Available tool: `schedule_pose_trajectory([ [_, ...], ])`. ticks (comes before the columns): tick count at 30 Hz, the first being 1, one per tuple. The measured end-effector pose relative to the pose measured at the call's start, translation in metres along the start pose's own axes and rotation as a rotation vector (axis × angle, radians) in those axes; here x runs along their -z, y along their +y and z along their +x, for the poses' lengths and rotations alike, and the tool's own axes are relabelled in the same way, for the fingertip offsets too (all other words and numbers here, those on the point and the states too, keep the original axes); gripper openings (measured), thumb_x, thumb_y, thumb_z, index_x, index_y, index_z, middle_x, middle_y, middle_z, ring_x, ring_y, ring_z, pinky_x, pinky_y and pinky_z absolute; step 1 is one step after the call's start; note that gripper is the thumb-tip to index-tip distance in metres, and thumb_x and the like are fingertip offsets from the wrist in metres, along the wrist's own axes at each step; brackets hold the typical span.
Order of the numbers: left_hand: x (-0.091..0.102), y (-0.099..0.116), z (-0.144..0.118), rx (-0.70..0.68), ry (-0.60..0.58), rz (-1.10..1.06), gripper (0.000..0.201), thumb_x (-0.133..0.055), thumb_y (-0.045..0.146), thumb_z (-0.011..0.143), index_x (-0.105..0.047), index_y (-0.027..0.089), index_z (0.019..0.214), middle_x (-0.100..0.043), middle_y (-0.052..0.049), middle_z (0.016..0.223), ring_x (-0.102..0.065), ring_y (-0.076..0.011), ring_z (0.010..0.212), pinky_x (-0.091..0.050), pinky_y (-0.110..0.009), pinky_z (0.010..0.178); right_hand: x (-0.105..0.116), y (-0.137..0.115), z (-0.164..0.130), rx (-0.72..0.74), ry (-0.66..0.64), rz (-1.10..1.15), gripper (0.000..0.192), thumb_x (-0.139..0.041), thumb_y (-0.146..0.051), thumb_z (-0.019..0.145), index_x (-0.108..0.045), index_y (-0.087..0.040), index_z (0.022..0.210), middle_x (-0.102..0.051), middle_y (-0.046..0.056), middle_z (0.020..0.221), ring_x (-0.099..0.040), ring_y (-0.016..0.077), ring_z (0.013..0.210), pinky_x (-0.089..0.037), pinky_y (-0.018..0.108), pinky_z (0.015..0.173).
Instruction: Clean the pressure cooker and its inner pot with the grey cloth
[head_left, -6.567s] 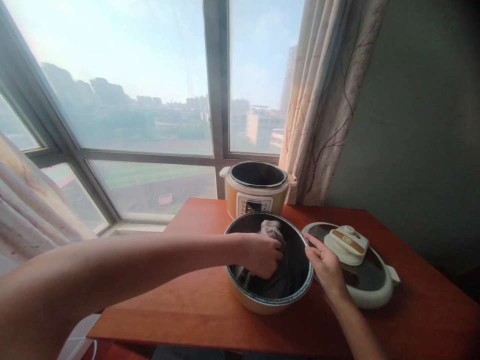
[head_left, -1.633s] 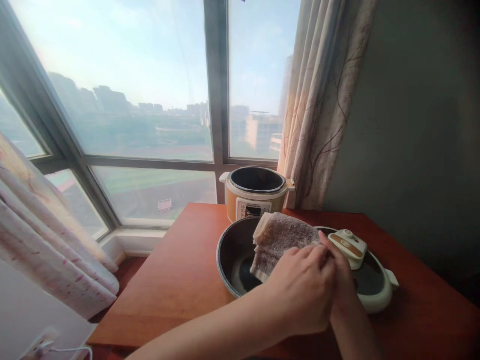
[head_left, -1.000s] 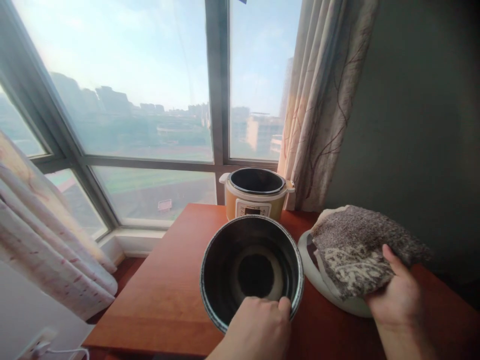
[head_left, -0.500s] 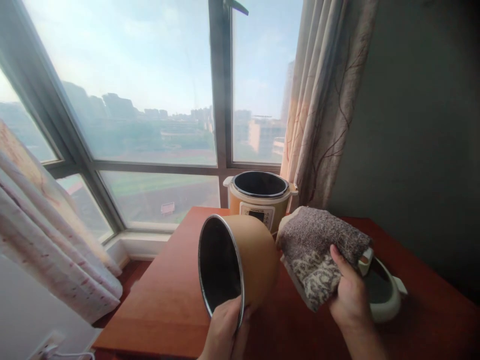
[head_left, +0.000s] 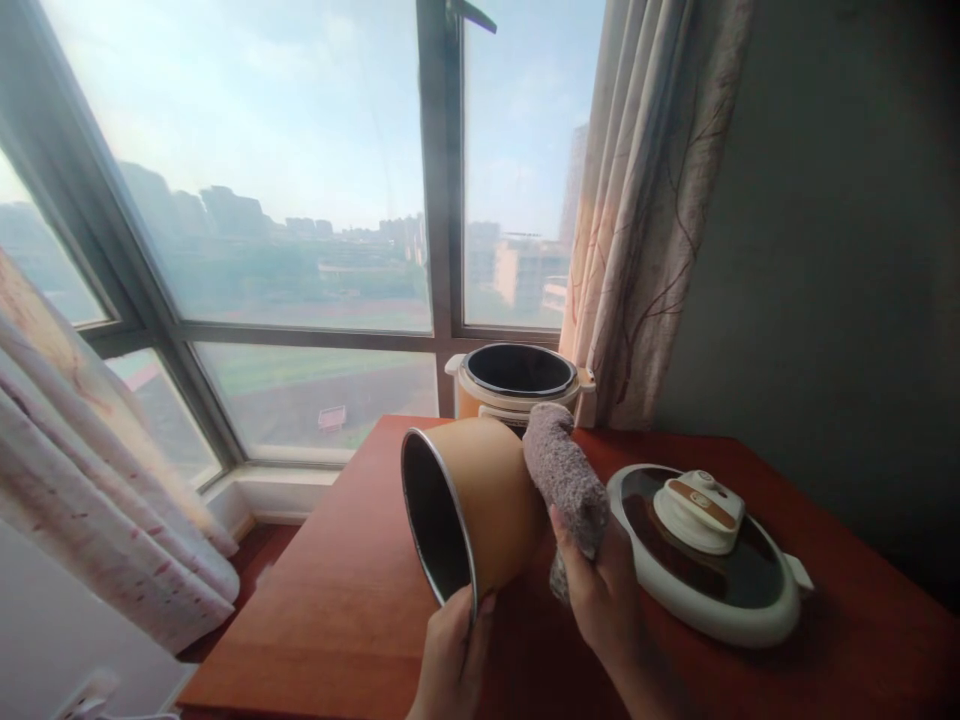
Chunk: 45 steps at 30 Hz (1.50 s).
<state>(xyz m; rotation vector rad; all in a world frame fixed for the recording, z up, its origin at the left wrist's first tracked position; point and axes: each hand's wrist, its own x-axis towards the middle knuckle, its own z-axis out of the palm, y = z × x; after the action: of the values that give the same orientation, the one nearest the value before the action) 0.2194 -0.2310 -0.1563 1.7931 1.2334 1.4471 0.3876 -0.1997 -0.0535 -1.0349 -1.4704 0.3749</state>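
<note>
My left hand (head_left: 451, 645) grips the rim of a tan inner pot (head_left: 491, 495), which is tilted on its side with its dark opening facing left. In my right hand (head_left: 604, 600) is a bunched grey-brown cloth (head_left: 566, 475), held against or close to the pot's outer base; exact contact is hidden. Behind the pot stands the pressure cooker body (head_left: 459, 400), its top uncovered and its front panel mostly blocked from sight. To the right of my right hand lies the round cooker lid (head_left: 750, 625), with a white and brown knob on its dark centre.
All of this is at a reddish-brown wooden table (head_left: 300, 620). Windows (head_left: 300, 200) rise beyond it, with a curtain (head_left: 645, 220) at the right and another curtain (head_left: 112, 480) at the left. A green-grey wall (head_left: 840, 250) borders the right side.
My right hand has moved left, bringing the cloth to the pot's base and uncovering the lid. The cloth has gone from spread out to bunched. The pot has shifted slightly.
</note>
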Motion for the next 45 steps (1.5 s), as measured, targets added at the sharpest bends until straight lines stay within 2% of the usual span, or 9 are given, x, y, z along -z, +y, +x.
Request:
schedule_pose_trajectory([
  [6,-0.003,-0.012,-0.002,-0.105,0.011,-0.013,0.033,-0.048,0.034,0.096,-0.072,0.015,0.085,-0.07,-0.007,0.074,-0.064,-0.0176,0.067,-0.055,-0.025,0.068,-0.038,0.004,-0.031,0.355,-0.2,-0.248,0.065,-0.044,-0.021,0.089,-0.032,-0.02,0.153,-0.037,0.008,0.157,-0.022,0.0313,0.149,-0.023,0.061,0.118],
  [12,-0.001,-0.023,-0.008,-0.075,0.062,-0.015,0.036,-0.053,0.045,0.092,-0.077,0.019,0.087,-0.074,-0.01,0.083,-0.066,-0.0213,0.073,-0.058,-0.031,0.075,-0.05,0.03,-0.084,0.425,-0.071,-0.369,0.068,-0.04,-0.022,0.089,-0.027,-0.014,0.155,-0.034,0.013,0.158,-0.022,0.0364,0.148,-0.028,0.064,0.113],
  [16,0.001,-0.024,-0.008,-0.016,0.069,-0.06,0.037,-0.055,0.048,0.091,-0.078,0.019,0.086,-0.074,-0.009,0.082,-0.065,-0.0202,0.069,-0.058,-0.031,0.072,-0.054,0.032,-0.088,0.456,-0.068,-0.383,0.068,-0.038,-0.02,0.087,-0.027,-0.012,0.154,-0.033,0.014,0.158,-0.022,0.037,0.148,-0.025,0.064,0.114],
  [22,0.006,-0.014,-0.005,-0.069,0.08,-0.054,0.044,-0.051,0.048,0.093,-0.069,0.016,0.069,-0.067,-0.005,0.067,-0.061,-0.0177,0.064,-0.056,-0.028,0.069,-0.05,0.003,-0.035,0.48,-0.139,-0.329,0.066,-0.043,-0.02,0.084,-0.034,-0.014,0.15,-0.038,0.011,0.156,-0.022,0.032,0.149,-0.016,0.06,0.118],
  [27,0.006,-0.006,-0.004,-0.024,-0.019,-0.041,0.036,-0.046,0.037,0.098,-0.07,0.015,0.084,-0.071,-0.008,0.08,-0.065,-0.0188,0.072,-0.053,-0.027,0.07,-0.053,-0.026,0.034,0.376,-0.295,-0.369,0.057,-0.049,-0.021,0.081,-0.052,-0.016,0.138,-0.051,0.008,0.148,-0.036,0.0262,0.143,-0.017,0.048,0.12],
  [30,0.007,-0.001,-0.007,-0.042,-0.042,-0.015,0.032,-0.045,0.032,0.099,-0.07,0.015,0.089,-0.072,-0.008,0.084,-0.066,-0.0188,0.074,-0.053,-0.026,0.071,-0.062,-0.038,0.082,0.27,-0.464,-0.425,0.049,-0.051,-0.026,0.083,-0.06,-0.018,0.13,-0.06,0.007,0.139,-0.048,0.025,0.133,-0.027,0.041,0.116],
  [35,0.012,-0.01,-0.022,-0.151,-0.009,0.105,0.033,-0.045,0.033,0.098,-0.073,0.015,0.106,-0.075,-0.013,0.098,-0.07,-0.0222,0.084,-0.057,-0.03,0.077,-0.088,-0.041,0.142,0.149,-0.858,-0.573,0.035,-0.048,-0.031,0.085,-0.071,-0.023,0.111,-0.073,0.008,0.114,-0.066,0.0268,0.104,-0.048,0.034,0.086],
  [40,0.012,-0.029,-0.038,-0.178,0.257,0.268,0.04,-0.051,0.047,0.095,-0.073,0.018,0.114,-0.075,-0.013,0.106,-0.07,-0.0261,0.096,-0.058,-0.035,0.086,-0.111,-0.039,0.154,0.146,-0.925,-0.601,0.038,-0.049,-0.037,0.085,-0.07,-0.022,0.112,-0.072,0.01,0.114,-0.066,0.0287,0.102,-0.048,0.036,0.081],
  [45,0.011,-0.024,-0.031,-0.226,0.236,0.258,0.044,-0.041,0.041,0.1,-0.075,0.014,0.108,-0.076,-0.013,0.094,-0.07,-0.0233,0.081,-0.059,-0.032,0.078,-0.112,-0.045,0.144,0.139,-0.842,-0.666,0.041,-0.045,-0.042,0.087,-0.07,-0.024,0.114,-0.072,0.011,0.113,-0.065,0.0311,0.106,-0.047,0.042,0.087],
])
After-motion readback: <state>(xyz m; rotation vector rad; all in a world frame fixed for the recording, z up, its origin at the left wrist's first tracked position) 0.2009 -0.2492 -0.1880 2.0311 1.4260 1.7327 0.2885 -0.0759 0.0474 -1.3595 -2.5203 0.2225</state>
